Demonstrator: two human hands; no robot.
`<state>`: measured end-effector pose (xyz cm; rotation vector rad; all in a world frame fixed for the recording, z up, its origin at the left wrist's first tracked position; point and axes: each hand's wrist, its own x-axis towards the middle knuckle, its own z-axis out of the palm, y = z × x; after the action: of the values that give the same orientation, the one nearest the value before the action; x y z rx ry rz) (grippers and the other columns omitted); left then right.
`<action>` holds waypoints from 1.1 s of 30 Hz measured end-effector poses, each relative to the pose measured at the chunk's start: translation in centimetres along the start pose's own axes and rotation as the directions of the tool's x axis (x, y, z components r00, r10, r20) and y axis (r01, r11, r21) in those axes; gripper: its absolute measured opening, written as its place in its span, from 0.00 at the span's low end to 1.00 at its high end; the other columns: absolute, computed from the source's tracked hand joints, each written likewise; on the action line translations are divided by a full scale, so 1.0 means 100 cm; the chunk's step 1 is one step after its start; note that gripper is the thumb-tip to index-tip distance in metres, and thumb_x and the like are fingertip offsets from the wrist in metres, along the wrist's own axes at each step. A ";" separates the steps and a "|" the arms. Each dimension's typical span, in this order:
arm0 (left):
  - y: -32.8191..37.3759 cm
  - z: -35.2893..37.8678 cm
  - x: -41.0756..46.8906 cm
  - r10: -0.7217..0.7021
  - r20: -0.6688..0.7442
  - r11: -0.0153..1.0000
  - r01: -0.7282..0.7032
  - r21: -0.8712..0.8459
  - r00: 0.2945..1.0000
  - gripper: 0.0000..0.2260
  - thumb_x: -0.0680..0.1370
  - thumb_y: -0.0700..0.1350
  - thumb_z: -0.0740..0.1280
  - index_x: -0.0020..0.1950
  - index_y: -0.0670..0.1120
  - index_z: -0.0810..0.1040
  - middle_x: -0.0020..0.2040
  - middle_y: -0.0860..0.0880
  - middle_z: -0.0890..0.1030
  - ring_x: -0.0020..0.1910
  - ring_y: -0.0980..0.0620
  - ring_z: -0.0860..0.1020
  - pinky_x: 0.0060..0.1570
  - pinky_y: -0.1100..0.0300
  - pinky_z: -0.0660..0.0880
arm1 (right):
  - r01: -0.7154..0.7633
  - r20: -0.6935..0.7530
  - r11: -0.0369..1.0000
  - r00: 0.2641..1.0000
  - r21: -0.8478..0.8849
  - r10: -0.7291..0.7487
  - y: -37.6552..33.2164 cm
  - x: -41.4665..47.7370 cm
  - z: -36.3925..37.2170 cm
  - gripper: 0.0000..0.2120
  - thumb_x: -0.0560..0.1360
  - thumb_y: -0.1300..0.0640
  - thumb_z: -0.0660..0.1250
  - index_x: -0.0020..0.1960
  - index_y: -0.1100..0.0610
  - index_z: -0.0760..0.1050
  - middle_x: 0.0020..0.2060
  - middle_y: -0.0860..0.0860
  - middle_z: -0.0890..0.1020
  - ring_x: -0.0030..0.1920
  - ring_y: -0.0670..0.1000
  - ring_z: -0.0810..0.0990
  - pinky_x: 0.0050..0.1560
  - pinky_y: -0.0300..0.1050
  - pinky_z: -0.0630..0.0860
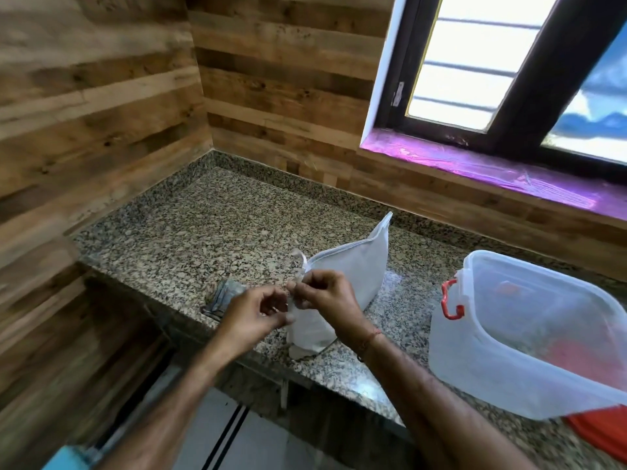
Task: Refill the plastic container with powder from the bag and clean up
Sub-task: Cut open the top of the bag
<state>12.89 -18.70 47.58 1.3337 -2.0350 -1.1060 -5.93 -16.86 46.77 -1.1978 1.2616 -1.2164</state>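
Where the speckled brown-and-grey granite worktop (217, 225) meets its front edge, standing upright: white soft plastic bag of powder (353, 266), seam along the top rising to a pointed corner at the far right, lower end bulging and resting on the stone. Pinched at the near left top corner of that bag by both hands. Left hand (252, 313) closed, fingertips (288, 318) pressed on the bag's edge. Right hand (322, 295) closed too, thumb and forefinger gripping the same corner from the other side, a thin red thread around the wrist. Hands almost touching each other, forearms reaching in from below.

To the right, well apart from the bag: large translucent rectangular plastic container (529, 337), open at the top, with a red clip handle (451, 300) on its near left end. Reddish shape seen faintly through the wall; contents not clear enough to name. Beneath its near right corner, partly out of frame, a flat orange-red lid (600, 432).

Just behind the left hand, lying flat on the worktop: small crumpled clear wrapper (224, 295), blurred. Behind everything, wood-plank walls (101, 96) in a corner and a dark-framed window (509, 79) with a glossy purple sill (492, 171).
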 end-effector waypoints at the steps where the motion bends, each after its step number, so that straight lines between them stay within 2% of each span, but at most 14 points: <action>1: 0.000 0.009 -0.001 0.016 -0.032 1.000 -0.015 0.021 0.999 0.11 0.71 0.52 0.79 0.50 0.54 0.84 0.43 0.57 0.85 0.42 0.59 0.83 0.42 0.57 0.81 | -0.014 -0.010 1.000 1.000 0.026 0.014 -0.001 -0.001 -0.001 0.10 0.75 0.57 0.77 0.42 0.63 0.80 0.35 0.56 0.83 0.36 0.52 0.81 0.42 0.49 0.79; 4: 0.003 0.023 0.002 0.115 -0.254 0.983 -0.073 0.168 0.960 0.13 0.73 0.59 0.76 0.36 0.56 0.77 0.31 0.57 0.79 0.31 0.62 0.77 0.30 0.58 0.74 | -0.036 0.007 0.999 0.999 -0.016 0.036 -0.006 -0.004 -0.003 0.11 0.76 0.59 0.76 0.44 0.66 0.79 0.33 0.55 0.83 0.33 0.48 0.81 0.36 0.40 0.76; 7: 0.001 0.029 -0.004 0.208 -0.325 0.968 -0.148 0.200 0.922 0.19 0.76 0.54 0.75 0.32 0.57 0.69 0.26 0.57 0.71 0.25 0.62 0.70 0.26 0.61 0.64 | -0.048 0.044 0.995 0.998 -0.092 0.052 -0.008 -0.007 -0.005 0.09 0.76 0.61 0.75 0.42 0.65 0.79 0.29 0.47 0.80 0.30 0.40 0.77 0.33 0.31 0.72; 10: -0.005 0.033 -0.006 0.216 -0.330 0.968 -0.157 0.197 0.919 0.16 0.75 0.49 0.76 0.33 0.53 0.72 0.27 0.55 0.74 0.27 0.57 0.73 0.27 0.57 0.70 | -0.052 -0.033 0.983 0.998 -0.178 0.047 -0.014 -0.005 -0.015 0.15 0.75 0.56 0.77 0.41 0.68 0.79 0.33 0.54 0.83 0.35 0.45 0.80 0.39 0.37 0.78; 12: -0.009 0.034 -0.009 0.220 -0.317 0.967 -0.162 0.198 0.923 0.14 0.75 0.47 0.76 0.34 0.53 0.73 0.29 0.56 0.75 0.29 0.59 0.75 0.28 0.63 0.70 | -0.055 -0.164 0.972 0.986 -0.230 0.017 -0.020 0.001 -0.035 0.14 0.73 0.54 0.78 0.43 0.66 0.82 0.40 0.58 0.87 0.41 0.50 0.85 0.48 0.45 0.83; 13: -0.013 0.032 -0.014 0.215 -0.292 0.968 -0.163 0.192 0.932 0.13 0.74 0.47 0.76 0.35 0.54 0.74 0.30 0.56 0.75 0.30 0.60 0.76 0.29 0.66 0.69 | -0.067 -0.231 0.969 0.973 -0.237 0.010 -0.020 0.005 -0.050 0.13 0.73 0.54 0.78 0.43 0.65 0.83 0.41 0.59 0.87 0.42 0.48 0.85 0.48 0.45 0.83; 16: -0.016 0.031 -0.027 0.178 -0.132 0.968 -0.149 0.202 0.975 0.11 0.75 0.48 0.75 0.37 0.55 0.75 0.33 0.57 0.77 0.33 0.59 0.78 0.32 0.66 0.71 | -0.122 -0.367 0.963 0.930 -0.239 0.027 -0.011 0.013 -0.095 0.12 0.71 0.55 0.80 0.40 0.64 0.84 0.40 0.63 0.87 0.37 0.48 0.81 0.40 0.42 0.78; 18: 0.000 0.030 -0.018 0.195 -0.066 0.929 -0.163 0.334 0.979 0.08 0.75 0.57 0.71 0.43 0.56 0.74 0.39 0.59 0.79 0.38 0.58 0.80 0.35 0.67 0.72 | -0.143 -0.375 0.955 0.926 -0.261 0.036 -0.007 0.017 -0.107 0.12 0.70 0.53 0.81 0.38 0.62 0.85 0.38 0.60 0.87 0.36 0.47 0.79 0.39 0.43 0.75; 22: 0.061 0.053 0.056 0.255 -0.061 0.739 -0.154 0.656 0.965 0.27 0.73 0.74 0.63 0.58 0.54 0.74 0.50 0.56 0.80 0.47 0.52 0.80 0.40 0.58 0.72 | -0.122 -0.336 0.959 0.941 -0.254 0.031 -0.010 0.028 -0.107 0.13 0.72 0.52 0.79 0.38 0.62 0.83 0.35 0.56 0.85 0.34 0.44 0.77 0.36 0.40 0.74; 24: 0.082 0.071 0.091 0.202 0.004 0.695 -0.146 0.704 0.979 0.25 0.75 0.71 0.64 0.56 0.51 0.77 0.51 0.52 0.82 0.50 0.49 0.82 0.42 0.57 0.71 | -0.102 -0.323 0.960 0.946 -0.260 0.013 -0.005 0.032 -0.112 0.15 0.72 0.52 0.79 0.36 0.63 0.81 0.31 0.55 0.83 0.33 0.45 0.76 0.37 0.44 0.73; 26: 0.088 0.082 0.106 0.185 0.055 0.673 -0.167 0.721 0.981 0.17 0.79 0.64 0.65 0.50 0.50 0.80 0.49 0.49 0.83 0.50 0.47 0.83 0.42 0.57 0.69 | -0.093 -0.323 0.945 0.946 -0.313 -0.014 0.000 0.040 -0.125 0.17 0.71 0.52 0.80 0.34 0.63 0.78 0.29 0.51 0.79 0.31 0.44 0.73 0.35 0.44 0.70; 28: 0.079 0.081 0.104 0.208 0.068 0.670 -0.193 0.717 0.976 0.14 0.81 0.59 0.65 0.47 0.50 0.80 0.46 0.49 0.84 0.47 0.48 0.82 0.41 0.58 0.69 | -0.115 -0.398 0.939 0.917 -0.324 -0.025 0.002 0.052 -0.145 0.16 0.69 0.53 0.80 0.31 0.60 0.78 0.28 0.49 0.79 0.30 0.44 0.73 0.36 0.43 0.70; 31: 0.069 0.079 0.096 0.232 0.058 0.681 -0.204 0.703 0.971 0.14 0.82 0.57 0.64 0.42 0.51 0.76 0.42 0.51 0.82 0.41 0.50 0.79 0.38 0.58 0.66 | -0.144 -0.528 0.953 0.849 -0.266 -0.020 -0.001 0.071 -0.188 0.15 0.67 0.52 0.81 0.29 0.56 0.79 0.26 0.46 0.78 0.29 0.44 0.71 0.37 0.44 0.70; 33: 0.078 0.083 0.105 0.239 0.052 0.671 -0.204 0.713 0.970 0.13 0.82 0.57 0.62 0.43 0.51 0.72 0.41 0.52 0.79 0.39 0.50 0.76 0.38 0.57 0.65 | -0.143 -0.498 0.944 0.867 -0.297 -0.025 -0.005 0.081 -0.205 0.13 0.67 0.51 0.81 0.30 0.55 0.81 0.25 0.43 0.77 0.28 0.43 0.70 0.37 0.42 0.69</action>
<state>-1.81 -23.50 48.80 1.3468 -2.6348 -0.1247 -26.74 -24.22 47.68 -1.0932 1.9342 -1.3556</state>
